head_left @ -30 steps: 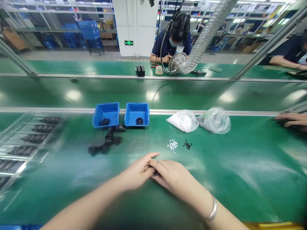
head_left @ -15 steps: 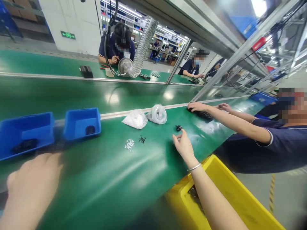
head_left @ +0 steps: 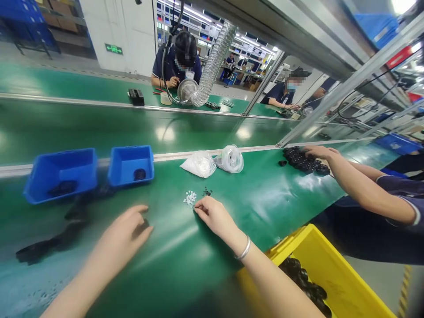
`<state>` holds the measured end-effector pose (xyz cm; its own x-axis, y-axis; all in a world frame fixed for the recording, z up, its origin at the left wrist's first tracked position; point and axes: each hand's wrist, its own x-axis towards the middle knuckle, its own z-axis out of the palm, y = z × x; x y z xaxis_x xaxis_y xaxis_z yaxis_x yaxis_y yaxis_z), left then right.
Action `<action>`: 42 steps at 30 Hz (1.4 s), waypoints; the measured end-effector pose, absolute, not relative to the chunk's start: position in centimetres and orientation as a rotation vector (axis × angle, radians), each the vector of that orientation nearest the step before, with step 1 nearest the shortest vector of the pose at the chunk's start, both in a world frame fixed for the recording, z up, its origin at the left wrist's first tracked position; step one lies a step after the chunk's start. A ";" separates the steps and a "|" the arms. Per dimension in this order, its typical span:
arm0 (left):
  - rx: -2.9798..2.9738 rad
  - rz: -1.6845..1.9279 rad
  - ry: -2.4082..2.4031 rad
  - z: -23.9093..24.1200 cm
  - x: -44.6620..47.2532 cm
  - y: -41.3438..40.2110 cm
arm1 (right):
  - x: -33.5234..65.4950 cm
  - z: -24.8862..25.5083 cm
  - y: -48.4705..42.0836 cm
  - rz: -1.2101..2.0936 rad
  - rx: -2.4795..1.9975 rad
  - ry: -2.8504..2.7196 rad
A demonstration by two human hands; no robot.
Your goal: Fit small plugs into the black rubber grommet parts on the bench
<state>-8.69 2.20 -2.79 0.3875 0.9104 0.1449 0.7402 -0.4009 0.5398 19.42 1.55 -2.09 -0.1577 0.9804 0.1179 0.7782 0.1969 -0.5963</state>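
Observation:
My left hand hovers over the green bench, left of centre, thumb and fingers curled around a small black part that is mostly hidden and blurred. My right hand is down at the near edge of a scatter of small white pieces, its thumb and fingertips pressed together. Whatever lies in that pinch is too small to make out. Just beyond the right fingers is a little heap of small black pieces. A lone black part lies farther right, beside a cluster of black parts.
Two blue bins with black parts stand left. Plastic bags lie behind the pieces. Dark blurred parts are at lower left. A yellow crate is at lower right. A co-worker's hand touches the cluster.
My right hand has left the lone black part and moved left to the white pieces. My left hand has come right from near the blue bins, a black part now in its fingers.

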 end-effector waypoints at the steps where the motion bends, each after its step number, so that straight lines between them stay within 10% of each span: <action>1: 2.177 0.587 1.428 -2.6 -8.4 1.8 | 19.3 -2.2 1.5 0.515 -1.649 -1.989; 20: 0.494 0.615 0.796 -0.8 -5.6 0.1 | 18.8 -4.0 1.6 0.461 -1.706 -1.973; 42: 0.777 0.636 0.827 -0.7 -5.4 -0.4 | 18.1 -1.6 1.7 0.675 -1.580 -1.952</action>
<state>-5.36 -0.42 -0.73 0.5288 0.7495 -0.3983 -0.1925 0.5629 0.8038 18.11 1.66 -1.59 -0.1718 0.9806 0.0940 0.7135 0.1896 -0.6746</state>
